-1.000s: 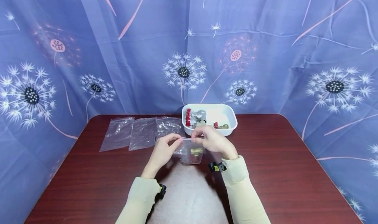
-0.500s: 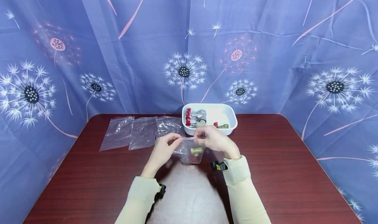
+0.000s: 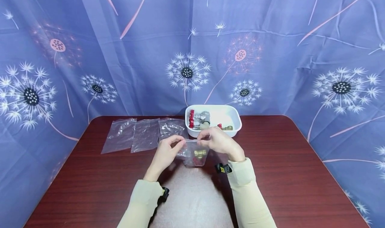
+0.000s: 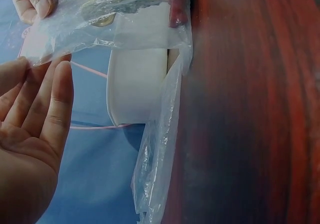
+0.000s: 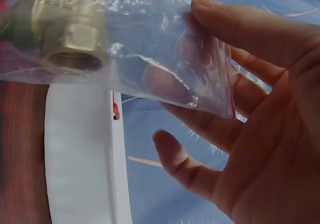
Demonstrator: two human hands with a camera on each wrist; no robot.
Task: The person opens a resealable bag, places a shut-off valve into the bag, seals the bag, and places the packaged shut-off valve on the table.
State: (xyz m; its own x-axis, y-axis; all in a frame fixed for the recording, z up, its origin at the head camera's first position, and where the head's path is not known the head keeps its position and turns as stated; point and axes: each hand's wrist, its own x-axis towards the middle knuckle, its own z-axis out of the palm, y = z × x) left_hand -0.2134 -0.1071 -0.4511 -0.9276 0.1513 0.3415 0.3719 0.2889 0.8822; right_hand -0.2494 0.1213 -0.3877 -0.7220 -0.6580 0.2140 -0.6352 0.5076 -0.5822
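A clear zip bag hangs upright between my two hands over the table. Inside it lies a brass valve; its red handle points down at the bag's bottom. My left hand pinches the left end of the bag's top edge between thumb and forefinger. At the right end of that edge, my right hand pinches the plastic, thumb on the near side and fingers behind it. The right wrist view shows the valve's threaded brass opening through the plastic. Whether the seal is closed cannot be told.
Behind the hands stands a white tub with red-handled valves at its left and a smaller brass valve at its front. Several flat clear bags lie to the left on the brown table. A blue curtain hangs behind.
My right hand has shifted slightly right along the bag's top edge, then stayed put. The left hand keeps its pinch, and the valve still hangs in the bag.
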